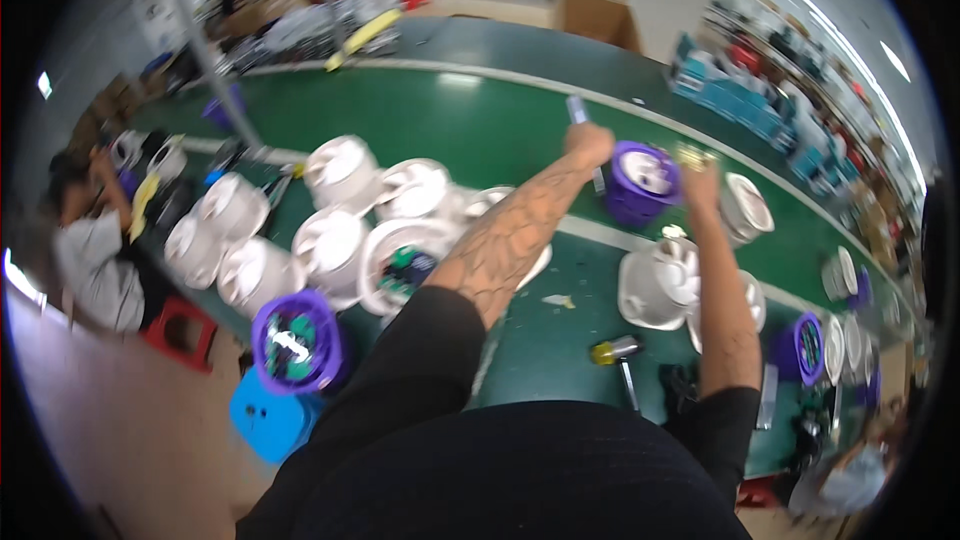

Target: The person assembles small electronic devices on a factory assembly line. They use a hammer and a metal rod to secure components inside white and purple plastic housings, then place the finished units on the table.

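shirt: black, short sleeves | left forearm [515, 235]: dark web-like tattoo (blurred) | right forearm [722, 280]: probably bare

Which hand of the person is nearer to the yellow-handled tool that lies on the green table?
Right. The right hand is far up, near the purple housing; the left hand is higher still, left of it. The yellow-handled tool lies beside the right forearm.

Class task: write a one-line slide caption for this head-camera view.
Both hands, left hand and right hand, reach to a purple housing on a green workbench crowded with white housings.
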A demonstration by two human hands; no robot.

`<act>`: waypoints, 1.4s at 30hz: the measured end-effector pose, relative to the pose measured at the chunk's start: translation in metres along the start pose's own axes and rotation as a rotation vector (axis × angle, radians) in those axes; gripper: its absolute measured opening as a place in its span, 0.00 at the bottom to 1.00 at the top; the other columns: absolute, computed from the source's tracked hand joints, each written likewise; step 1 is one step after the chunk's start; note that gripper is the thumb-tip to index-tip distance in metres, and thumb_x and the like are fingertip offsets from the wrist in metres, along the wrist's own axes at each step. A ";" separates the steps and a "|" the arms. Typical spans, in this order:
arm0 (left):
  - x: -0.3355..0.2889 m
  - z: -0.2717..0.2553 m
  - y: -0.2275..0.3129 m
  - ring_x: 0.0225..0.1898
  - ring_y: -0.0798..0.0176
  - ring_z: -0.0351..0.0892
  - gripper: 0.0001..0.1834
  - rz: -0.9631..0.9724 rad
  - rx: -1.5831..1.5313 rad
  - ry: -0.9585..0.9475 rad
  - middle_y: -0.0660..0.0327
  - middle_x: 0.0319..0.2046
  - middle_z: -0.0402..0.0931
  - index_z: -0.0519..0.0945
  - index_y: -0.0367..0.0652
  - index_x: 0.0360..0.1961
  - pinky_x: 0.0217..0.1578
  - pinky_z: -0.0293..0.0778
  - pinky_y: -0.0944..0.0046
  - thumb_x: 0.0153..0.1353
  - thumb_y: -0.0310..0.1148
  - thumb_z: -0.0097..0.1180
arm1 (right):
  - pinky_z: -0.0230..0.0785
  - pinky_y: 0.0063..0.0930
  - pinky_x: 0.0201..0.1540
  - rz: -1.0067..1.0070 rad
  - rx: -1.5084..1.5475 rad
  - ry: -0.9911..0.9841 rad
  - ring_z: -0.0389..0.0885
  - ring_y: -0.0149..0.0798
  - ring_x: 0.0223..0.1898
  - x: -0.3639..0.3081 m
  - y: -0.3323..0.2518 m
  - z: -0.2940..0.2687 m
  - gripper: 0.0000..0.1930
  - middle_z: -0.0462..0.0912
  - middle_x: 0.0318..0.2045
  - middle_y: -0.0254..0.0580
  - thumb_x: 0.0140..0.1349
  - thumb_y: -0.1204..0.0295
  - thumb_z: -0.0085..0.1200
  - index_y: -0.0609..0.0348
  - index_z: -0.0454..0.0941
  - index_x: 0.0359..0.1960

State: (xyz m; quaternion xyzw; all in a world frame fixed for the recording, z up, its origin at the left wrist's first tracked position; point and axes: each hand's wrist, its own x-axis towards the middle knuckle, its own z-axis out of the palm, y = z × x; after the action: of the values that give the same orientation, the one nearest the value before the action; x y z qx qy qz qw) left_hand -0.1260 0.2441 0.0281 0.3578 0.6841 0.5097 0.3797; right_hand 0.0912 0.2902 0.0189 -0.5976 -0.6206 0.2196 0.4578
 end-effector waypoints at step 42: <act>-0.364 -0.188 -0.128 0.27 0.80 0.64 0.11 0.102 -0.205 -0.111 0.70 0.30 0.69 0.73 0.38 0.46 0.24 0.62 0.79 0.68 0.33 0.49 | 0.60 0.42 0.62 -0.571 -0.260 -0.369 0.66 0.59 0.61 -0.370 -0.093 -0.113 0.39 0.68 0.58 0.63 0.55 0.56 0.62 0.69 0.60 0.62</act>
State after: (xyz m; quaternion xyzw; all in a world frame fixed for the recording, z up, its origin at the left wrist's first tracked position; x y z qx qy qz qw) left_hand -0.1393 -0.1840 -0.0033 0.3793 0.5873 0.5751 0.4248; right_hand 0.0859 -0.1071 0.0371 -0.4037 -0.8574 0.1064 0.3011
